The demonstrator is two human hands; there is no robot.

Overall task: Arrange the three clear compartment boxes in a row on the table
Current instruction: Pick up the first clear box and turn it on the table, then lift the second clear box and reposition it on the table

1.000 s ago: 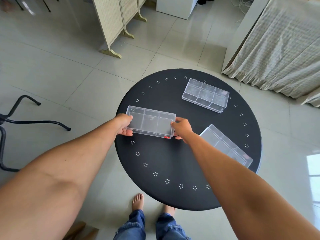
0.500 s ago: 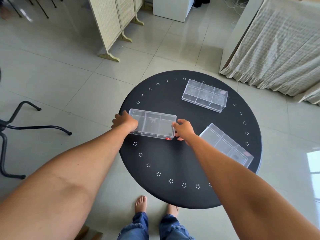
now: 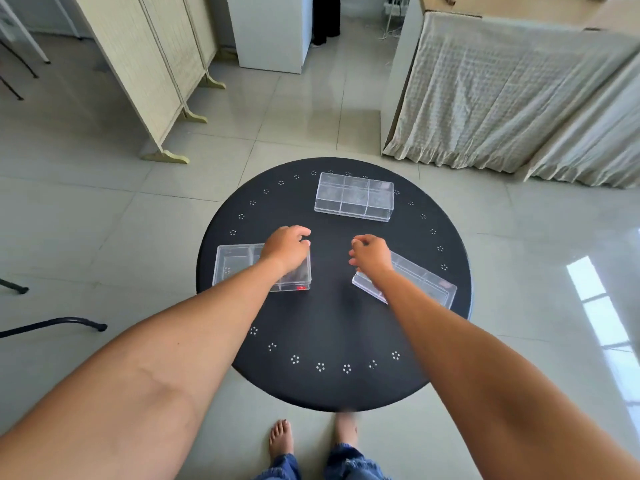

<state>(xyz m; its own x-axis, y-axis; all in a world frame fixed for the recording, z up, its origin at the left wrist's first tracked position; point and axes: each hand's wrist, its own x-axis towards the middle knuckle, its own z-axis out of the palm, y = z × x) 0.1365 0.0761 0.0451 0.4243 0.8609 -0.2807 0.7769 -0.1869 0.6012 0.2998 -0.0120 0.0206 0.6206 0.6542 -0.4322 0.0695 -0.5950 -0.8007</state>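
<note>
1. My left hand (image 3: 285, 246) is hovering with its fingers loosely curled and gripping nothing, over the far right corner of the left clear plastic compartment box (image 3: 239, 268).
2. My right hand (image 3: 370, 252) is hanging the same way, fingers half curled and empty, above the near left end of the right clear plastic compartment box (image 3: 420, 284).
3. Whether either hand is touching the box under it, I cannot tell.
4. My left forearm is crossing over the left box and hiding part of its near right side; my right forearm is covering the near edge of the right box.
5. The left box is lying flat near the left rim of the round black table (image 3: 332, 327), roughly square to me, showing thin inner dividers and a small red mark at its near right corner.
6. The right box is sitting skewed, near the right rim.
7. The far clear plastic compartment box (image 3: 354, 196) is resting well apart from both, near the far rim, divided into six cells.
8. Small white flower marks are ringing the tabletop.
9. Around the table, a cream folding screen (image 3: 152, 64) is standing far left, a pale cloth-draped unit (image 3: 512, 95) far right, and black chair legs (image 3: 52, 323) are poking in from the left.
</note>
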